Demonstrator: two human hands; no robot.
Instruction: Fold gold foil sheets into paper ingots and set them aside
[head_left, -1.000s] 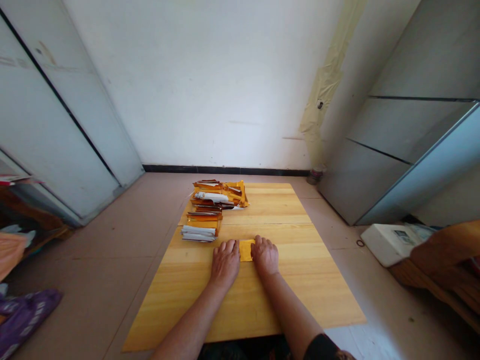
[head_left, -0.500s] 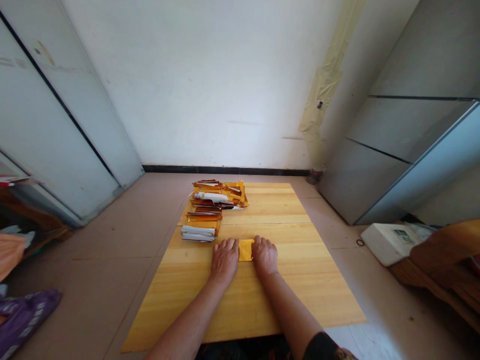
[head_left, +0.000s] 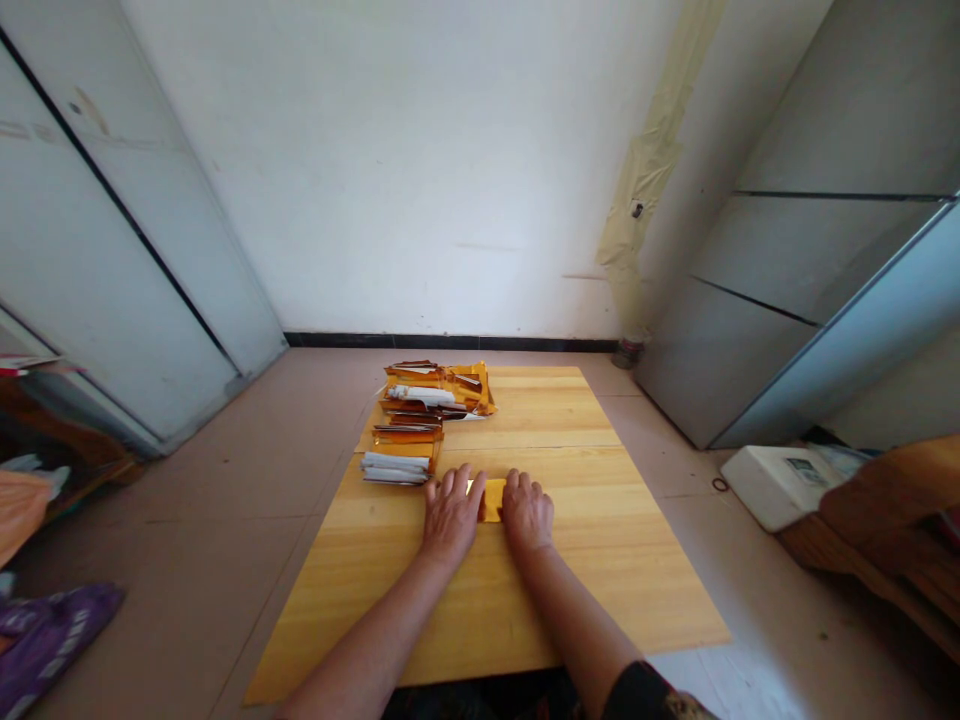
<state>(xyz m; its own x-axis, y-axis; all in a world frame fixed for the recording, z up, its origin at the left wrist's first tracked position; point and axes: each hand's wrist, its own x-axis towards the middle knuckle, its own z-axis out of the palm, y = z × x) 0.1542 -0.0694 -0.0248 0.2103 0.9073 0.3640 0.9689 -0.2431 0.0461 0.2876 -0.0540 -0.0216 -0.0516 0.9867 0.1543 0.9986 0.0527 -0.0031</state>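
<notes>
A small flat orange-yellow piece (head_left: 493, 500) lies on the wooden table (head_left: 600, 560) between my two hands. My left hand (head_left: 451, 515) rests over its left end, palm down, with the fingers slightly spread. On the right end, my right hand (head_left: 529, 512) presses with its fingers curled together at the edge. Just beyond my left hand sits a row of folded orange and brown packets (head_left: 409, 435), with a bundle of pale grey strips (head_left: 396, 468) at the near end. A white roll-like piece (head_left: 421, 395) lies among the farther packets.
A white wall stands behind the table. Grey cabinet doors (head_left: 97, 220) are at the left and a grey refrigerator (head_left: 750, 300) at the right. A white box (head_left: 765, 490) and a purple bag (head_left: 60, 635) lie at the sides.
The fingers of my left hand have lifted and spread, and a shiny strip now shows between them. My right hand has barely moved.
</notes>
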